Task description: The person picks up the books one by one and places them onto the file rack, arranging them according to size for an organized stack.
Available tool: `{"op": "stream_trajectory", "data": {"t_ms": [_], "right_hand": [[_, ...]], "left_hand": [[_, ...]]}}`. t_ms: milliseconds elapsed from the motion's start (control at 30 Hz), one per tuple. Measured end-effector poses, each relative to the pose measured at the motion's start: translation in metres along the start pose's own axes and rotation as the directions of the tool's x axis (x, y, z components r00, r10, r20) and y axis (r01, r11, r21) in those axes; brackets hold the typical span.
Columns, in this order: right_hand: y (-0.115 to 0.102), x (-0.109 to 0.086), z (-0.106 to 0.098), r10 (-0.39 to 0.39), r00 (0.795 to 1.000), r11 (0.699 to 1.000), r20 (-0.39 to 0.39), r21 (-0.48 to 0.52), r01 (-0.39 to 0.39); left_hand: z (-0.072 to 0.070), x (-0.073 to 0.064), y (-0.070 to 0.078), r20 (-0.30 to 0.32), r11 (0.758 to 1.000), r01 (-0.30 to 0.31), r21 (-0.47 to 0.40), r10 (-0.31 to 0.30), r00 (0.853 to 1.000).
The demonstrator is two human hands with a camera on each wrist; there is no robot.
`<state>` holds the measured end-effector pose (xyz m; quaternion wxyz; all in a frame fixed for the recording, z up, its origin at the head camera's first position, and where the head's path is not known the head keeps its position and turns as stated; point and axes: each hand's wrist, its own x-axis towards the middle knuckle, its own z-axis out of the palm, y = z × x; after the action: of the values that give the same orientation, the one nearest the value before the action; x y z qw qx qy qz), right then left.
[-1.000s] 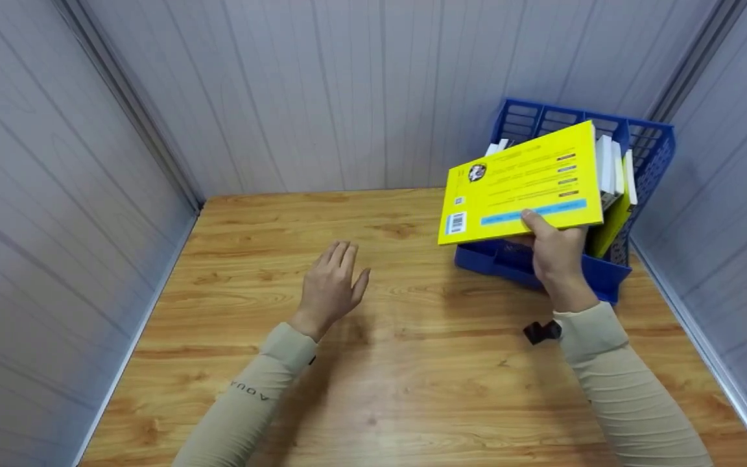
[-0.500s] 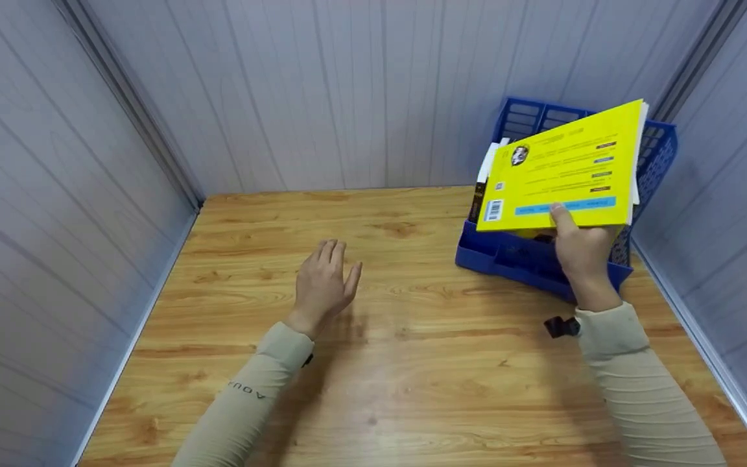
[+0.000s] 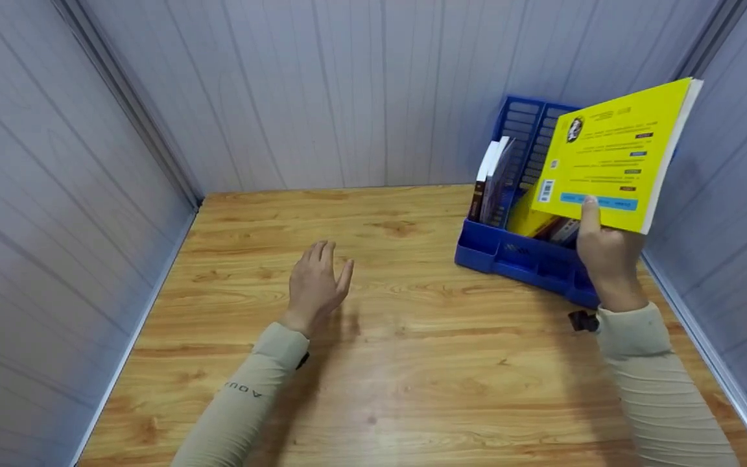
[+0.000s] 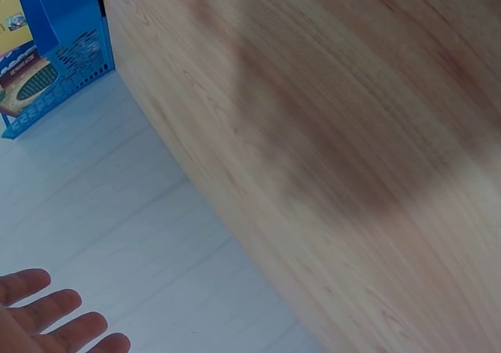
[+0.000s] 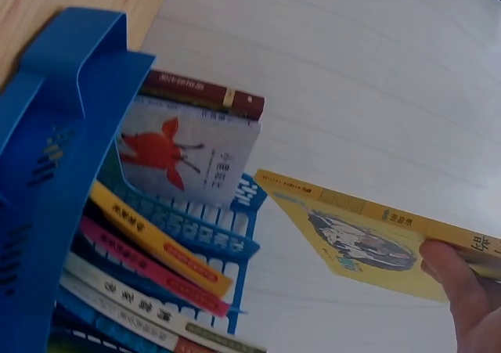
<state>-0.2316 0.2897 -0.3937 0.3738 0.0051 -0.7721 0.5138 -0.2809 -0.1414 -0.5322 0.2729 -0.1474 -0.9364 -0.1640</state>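
Observation:
My right hand point(image 3: 613, 263) pinches a yellow book point(image 3: 613, 152) by its lower edge, thumb on the printed cover. The book is tilted, up above the right part of a blue desktop book rack point(image 3: 477, 253), whose right end it hides in the head view. From the right wrist, the same yellow book point(image 5: 352, 239) appears apart from the racked books. A dark-spined book point(image 5: 203, 91) and a white book with a red animal point(image 5: 184, 153) stand in one compartment. Over the table, my left hand point(image 3: 314, 285) holds nothing, its fingers extended.
Several more books lean in the rack, among them a yellow-spined one point(image 5: 156, 247) and a pink-spined one point(image 5: 145, 267). The wooden table point(image 3: 373, 363) meets pale panel walls point(image 3: 347, 91) at the back and both sides.
My right hand has carried the yellow book to the right and slightly up, uncovering the left books and compartments of the rack. My left hand has drifted slightly left.

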Motion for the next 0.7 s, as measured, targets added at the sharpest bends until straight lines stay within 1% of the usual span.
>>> {"op": "stream_trajectory", "data": {"t_ms": [67, 167, 233, 267, 400, 500, 633, 700], "right_hand": [[-0.001, 0.001, -0.002, -0.07, 0.997, 0.997, -0.035, -0.035, 0.068], [-0.006, 0.002, -0.006, -0.177, 0.98, 0.983, -0.09, -0.071, 0.171], [-0.01, 0.003, -0.009, -0.221, 0.969, 0.973, -0.115, -0.1, 0.21], [-0.012, 0.003, -0.01, -0.229, 0.965, 0.97, -0.124, -0.113, 0.216], [-0.019, 0.004, -0.016, -0.211, 0.962, 0.974, -0.173, -0.119, 0.193], [-0.02, 0.007, -0.02, -0.206, 0.958, 0.977, -0.2, -0.091, 0.191], [-0.017, 0.011, -0.027, -0.252, 0.94, 0.967, -0.231, -0.109, 0.232], [-0.012, 0.013, -0.03, -0.285, 0.927, 0.956, -0.242, -0.144, 0.256]], "left_hand": [[0.0, 0.0, -0.002, 0.008, 1.0, 0.024, -0.014, -0.024, 1.0], [-0.002, -0.001, -0.004, 0.025, 0.998, 0.052, -0.031, -0.051, 0.998], [-0.002, -0.001, -0.005, 0.039, 0.997, 0.071, -0.044, -0.069, 0.997], [-0.002, -0.001, -0.006, 0.047, 0.995, 0.083, -0.051, -0.081, 0.996], [-0.003, -0.001, -0.008, 0.085, 0.984, 0.147, -0.097, -0.139, 0.987], [-0.004, -0.002, -0.009, 0.113, 0.97, 0.202, -0.138, -0.188, 0.976], [-0.004, -0.003, -0.01, 0.148, 0.944, 0.274, -0.187, -0.249, 0.957], [-0.004, -0.003, -0.011, 0.163, 0.932, 0.302, -0.201, -0.272, 0.948]]}}
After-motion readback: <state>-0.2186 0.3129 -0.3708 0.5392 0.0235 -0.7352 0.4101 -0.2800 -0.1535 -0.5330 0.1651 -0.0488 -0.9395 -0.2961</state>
